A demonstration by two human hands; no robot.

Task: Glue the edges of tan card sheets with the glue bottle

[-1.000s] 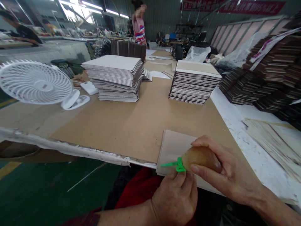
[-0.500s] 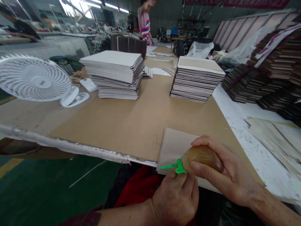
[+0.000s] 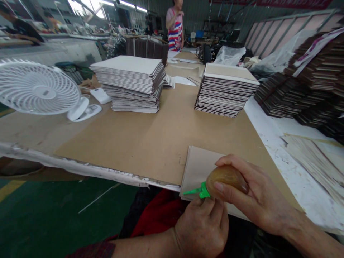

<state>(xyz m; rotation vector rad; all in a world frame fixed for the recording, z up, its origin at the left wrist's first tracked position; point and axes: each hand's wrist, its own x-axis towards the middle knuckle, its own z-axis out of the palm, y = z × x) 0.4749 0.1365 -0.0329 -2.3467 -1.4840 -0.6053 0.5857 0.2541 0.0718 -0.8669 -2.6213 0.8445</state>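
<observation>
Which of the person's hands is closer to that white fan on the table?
Left. The left hand sits on the same side as the fan, though far from it; the right hand, gripping the brown green-tipped tool, lies further right.

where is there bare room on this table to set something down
Widest bare patch: the brown board between the fan, left stack, right stack and the near sheet, where the right hand grips a bottle. A narrower lane runs between the stacks. Crowded: the right side, with dark piles and loose sheets.
</observation>
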